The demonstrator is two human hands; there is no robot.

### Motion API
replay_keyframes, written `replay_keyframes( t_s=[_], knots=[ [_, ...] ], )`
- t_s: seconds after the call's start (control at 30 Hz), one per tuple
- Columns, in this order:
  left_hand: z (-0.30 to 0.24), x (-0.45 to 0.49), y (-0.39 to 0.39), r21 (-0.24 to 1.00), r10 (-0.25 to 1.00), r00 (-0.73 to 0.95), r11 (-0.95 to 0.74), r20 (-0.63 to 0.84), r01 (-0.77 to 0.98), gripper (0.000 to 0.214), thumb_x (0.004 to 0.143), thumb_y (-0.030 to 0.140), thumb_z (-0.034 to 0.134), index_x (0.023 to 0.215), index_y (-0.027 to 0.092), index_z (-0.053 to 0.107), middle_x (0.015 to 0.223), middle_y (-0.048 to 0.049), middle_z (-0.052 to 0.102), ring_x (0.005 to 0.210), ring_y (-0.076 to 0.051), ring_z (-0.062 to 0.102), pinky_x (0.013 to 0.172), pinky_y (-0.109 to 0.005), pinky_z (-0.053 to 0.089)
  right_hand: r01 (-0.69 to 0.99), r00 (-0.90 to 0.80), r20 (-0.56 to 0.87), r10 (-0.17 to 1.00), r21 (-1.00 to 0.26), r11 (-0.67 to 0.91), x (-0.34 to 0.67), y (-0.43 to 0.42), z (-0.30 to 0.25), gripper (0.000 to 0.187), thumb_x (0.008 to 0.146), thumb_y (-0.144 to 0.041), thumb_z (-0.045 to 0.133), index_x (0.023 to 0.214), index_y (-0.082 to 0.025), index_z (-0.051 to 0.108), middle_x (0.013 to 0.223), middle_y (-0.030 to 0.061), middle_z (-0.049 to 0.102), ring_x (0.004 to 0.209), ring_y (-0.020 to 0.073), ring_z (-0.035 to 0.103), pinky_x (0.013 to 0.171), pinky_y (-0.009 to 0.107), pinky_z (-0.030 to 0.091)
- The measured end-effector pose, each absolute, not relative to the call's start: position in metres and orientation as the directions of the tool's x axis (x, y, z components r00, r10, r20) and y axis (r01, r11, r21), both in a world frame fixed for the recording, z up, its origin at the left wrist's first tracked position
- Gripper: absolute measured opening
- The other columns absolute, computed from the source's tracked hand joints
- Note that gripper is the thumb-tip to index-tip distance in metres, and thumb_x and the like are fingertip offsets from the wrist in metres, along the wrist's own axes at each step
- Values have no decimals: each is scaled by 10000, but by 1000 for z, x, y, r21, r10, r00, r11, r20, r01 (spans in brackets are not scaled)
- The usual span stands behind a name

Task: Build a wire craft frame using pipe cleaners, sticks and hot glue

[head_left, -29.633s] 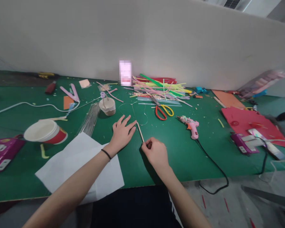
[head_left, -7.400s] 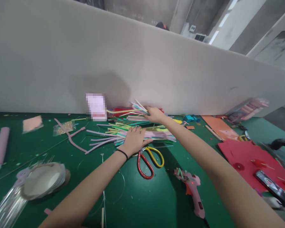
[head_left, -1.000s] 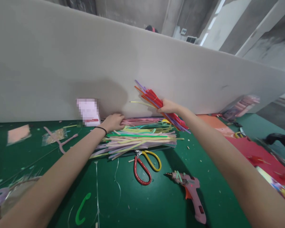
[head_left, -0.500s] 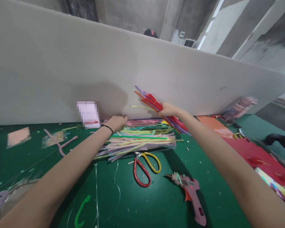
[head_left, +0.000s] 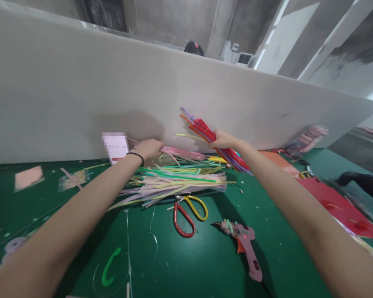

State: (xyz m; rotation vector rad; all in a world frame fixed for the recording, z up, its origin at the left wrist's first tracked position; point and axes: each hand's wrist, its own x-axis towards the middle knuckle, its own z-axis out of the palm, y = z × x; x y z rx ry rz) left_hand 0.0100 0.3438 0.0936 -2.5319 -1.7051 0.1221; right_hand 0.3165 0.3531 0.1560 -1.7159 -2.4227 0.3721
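Note:
My right hand (head_left: 224, 140) is closed round a bundle of red, orange and purple pipe cleaners (head_left: 203, 127), held up in front of the white partition. My left hand (head_left: 148, 150) is wrapped round a bunch of pink pipe cleaners (head_left: 186, 153), raised slightly at the back of the pile. Below both hands, a loose pile of pastel pipe cleaners (head_left: 183, 182) in pale pink, lilac, yellow and green spreads across the green table. A few yellow ones (head_left: 217, 159) lie below my right hand.
Scissors with red and yellow handles (head_left: 185, 215) lie before the pile, beside a pink glue gun (head_left: 244, 244). A white partition (head_left: 65, 91) closes the back. A pink-white device (head_left: 117, 147) leans there. Red sheets (head_left: 335, 203) and a pink bottle (head_left: 307, 140) are right.
My left hand has lifted the pink pipe cleaners up from the back of the pile and moved slightly left. My right hand keeps its bundle nearly still. The view has shifted slightly.

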Motion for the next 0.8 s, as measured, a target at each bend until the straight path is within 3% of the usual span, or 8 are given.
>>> replay_keyframes(
  t_s=[0.27, 0.43, 0.67, 0.8],
  knots=[
    [136, 18, 352, -4, 923, 359, -363, -140, 932, 348, 739, 391, 563, 933, 164, 742, 871, -130, 753, 817, -254, 681, 715, -281, 467, 900, -330, 6, 944, -300, 317, 313, 343, 165, 203, 652, -216, 678, 842, -174, 621, 715, -1, 651, 620, 160, 594, 561, 237, 416],
    [148, 15, 352, 90, 907, 379, -368, -183, 925, 405, 711, 434, 547, 926, 147, 734, 892, -135, 744, 825, -261, 657, 720, -289, 459, 889, -319, 29, 947, -339, 309, 314, 346, 163, 184, 642, -229, 687, 796, -176, 600, 677, 1, 639, 607, 163, 588, 576, 251, 435],
    [150, 2, 335, 322, 843, 472, -385, -259, 865, 572, 703, 605, 542, 1029, 160, 692, 968, -81, 724, 843, -220, 638, 678, -237, 471, 764, -255, 173, 951, -568, 308, 305, 350, 154, 264, 635, -274, 721, 825, -180, 564, 669, -16, 606, 606, 152, 558, 582, 260, 451],
    [142, 1, 332, 493, 842, 490, -335, -225, 803, 680, 702, 753, 484, 1001, 182, 699, 974, -59, 712, 838, -205, 609, 725, -251, 475, 720, -276, 179, 944, -612, 327, 294, 347, 151, 191, 624, -225, 693, 728, -186, 537, 618, -44, 541, 566, 120, 496, 549, 243, 414]
  ],
)
